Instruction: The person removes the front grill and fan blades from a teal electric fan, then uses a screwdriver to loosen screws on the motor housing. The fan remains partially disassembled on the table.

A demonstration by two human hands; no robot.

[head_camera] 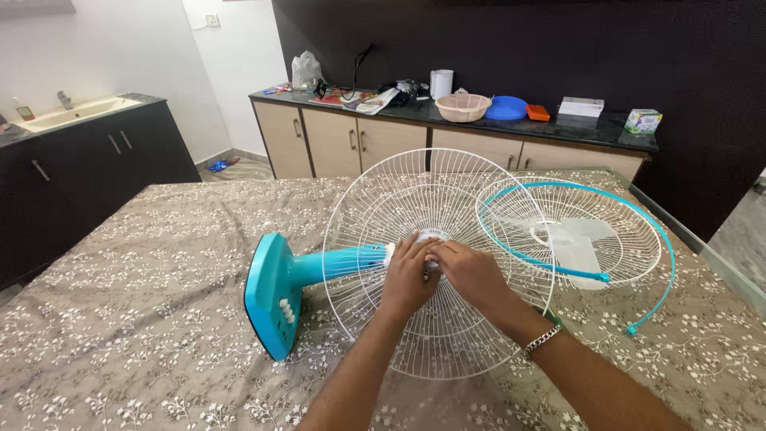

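You stood at a table under a brown floral tablecloth point(144, 319), with a dark counter point(574, 128) and beige cabinets behind. A teal table fan point(279, 287) lay on its side there, its white rear grille point(383, 199) standing upright. Your left hand point(407, 275) and right hand point(471, 273) met at the grille's hub, fingers curled around the centre piece, touching each other. Just beside, the front grille point(630, 231), the teal rim ring point(666, 263) and the clear blade point(578, 243) lay flat.
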